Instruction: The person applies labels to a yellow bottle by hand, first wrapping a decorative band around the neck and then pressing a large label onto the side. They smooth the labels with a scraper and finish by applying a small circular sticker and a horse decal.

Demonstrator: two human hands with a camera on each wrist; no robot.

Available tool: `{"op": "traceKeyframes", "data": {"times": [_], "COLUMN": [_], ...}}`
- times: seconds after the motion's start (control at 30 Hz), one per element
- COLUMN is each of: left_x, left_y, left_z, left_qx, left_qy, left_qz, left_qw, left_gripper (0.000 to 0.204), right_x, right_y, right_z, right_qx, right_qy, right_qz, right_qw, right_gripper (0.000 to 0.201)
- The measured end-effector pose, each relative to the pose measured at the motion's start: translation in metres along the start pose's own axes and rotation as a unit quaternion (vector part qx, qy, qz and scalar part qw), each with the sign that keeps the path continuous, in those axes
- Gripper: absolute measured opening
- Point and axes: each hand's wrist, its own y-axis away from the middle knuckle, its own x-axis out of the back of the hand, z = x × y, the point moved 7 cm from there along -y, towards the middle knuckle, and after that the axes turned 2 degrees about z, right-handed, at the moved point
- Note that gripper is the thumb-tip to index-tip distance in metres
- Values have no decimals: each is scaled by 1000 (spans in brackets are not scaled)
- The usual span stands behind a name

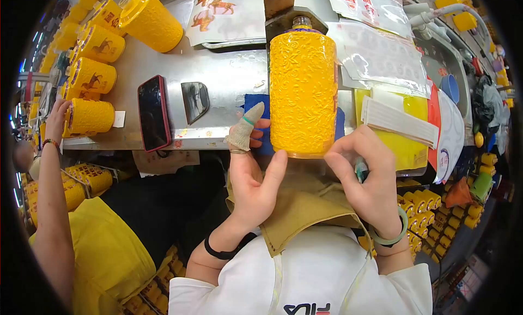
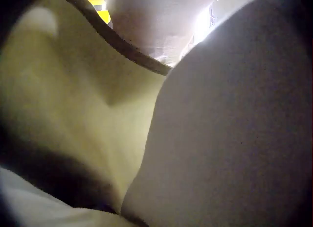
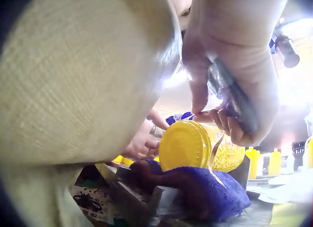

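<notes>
A yellow embossed bottle lies with its neck away from the body, on a blue cloth; its round base shows in the right wrist view. Beside the base on the left, my left hand has its thumb raised to the bottle edge and covers on a finger. At the base's right corner is my right hand, thumb and index finger together. Its other fingers curl round a dark, shiny object. A thin strip hangs below the fingertips. The left wrist view shows mostly fabric and skin.
A phone and a dark-faced blade-like piece lie left on the metal table. Several yellow bottles stand far left, where another person's hand touches one. White strips and printed sheets lie right.
</notes>
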Motion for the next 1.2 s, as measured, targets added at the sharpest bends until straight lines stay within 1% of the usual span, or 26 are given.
{"op": "traceKeyframes", "data": {"times": [0.07, 0.1, 0.17, 0.4, 0.5, 0.57, 0.6, 0.63, 0.7, 0.73, 0.83, 0.87, 0.9, 0.97, 1.0, 1.07, 1.1, 1.17, 1.2], "left_x": [0, -1, -3, -4, -2, 3, 8, 12, 11, 10, 7, 5, 6, 5, 5, 2, 2, 0, -1], "left_y": [-1, -1, -2, -1, 0, -1, 0, -2, -1, 0, 2, 3, 2, 2, 0, -1, -1, 4, 4], "left_z": [-5, -5, 1, -3, -5, 2, -1, -1, 14, 20, 21, 25, 22, 20, 22, 26, 25, 30, 32], "left_qx": [29, 29, -14, -13, -15, -67, -104, -104, -204, -246, -226, -308, -307, -319, -319, -319, -319, -367, -367], "left_qy": [45, 45, 2, 0, 27, 42, 70, 70, -36, -59, -88, -142, -142, -166, -166, -193, -192, -233, -233], "left_qz": [-8, -8, -15, -27, -6, 32, 54, 53, -4, 2, -8, -6, -7, -7, -8, -10, -11, -3, -4], "left_qw": [999, 999, 1000, 1000, 999, 996, 991, 991, 978, 967, 970, 941, 941, 933, 933, 928, 928, 900, 901], "left_gripper": [73, 73, 71, 70, 68, 65, 57, 57, 52, 52, 52, 50, 50, 41, 41, 31, 31, 25, 25], "right_x": [-1, -1, -2, -1, 0, 0, 0, 0, 0, 0, -1, -1, -1, -1, -1, 0, 0, 1, 1], "right_y": [0, 0, 0, -1, -1, -1, -1, -1, -1, -1, -1, -1, -1, -1, -2, -2, -2, -2, -2], "right_z": [1, 2, 3, 4, 3, 3, 4, 5, 6, 6, 7, 7, 7, 8, 8, 7, 8, 10, 11], "right_qx": [-7, -7, -14, -11, -11, -10, -11, -12, -13, -17, -19, -18, -19, -20, -21, -12, -13, -7, -8], "right_qy": [-16, -17, -27, -35, -26, -28, -28, -33, -39, -37, -39, -43, -43, -42, -41, -40, -40, -33, -33], "right_qz": [-2, -3, -6, -3, -4, -5, -4, -4, -4, -6, -7, -6, -6, -9, -9, -10, -10, -10, -10], "right_qw": [1000, 1000, 1000, 999, 1000, 1000, 1000, 999, 999, 999, 999, 999, 999, 999, 999, 999, 999, 999, 999], "right_gripper": [11, 11, 12, 12, 13, 13, 13, 13, 13, 13, 14, 13, 13, 13, 13, 13, 13, 13, 13]}}
